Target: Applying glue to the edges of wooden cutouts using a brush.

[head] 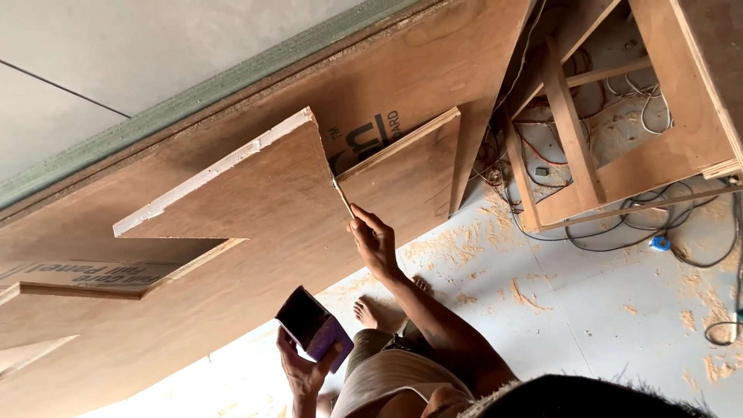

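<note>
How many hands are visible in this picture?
2. One hand touches the edge of a plywood sheet at the centre; the other hand holds a small purple box lower down. Others may be hidden.
</note>
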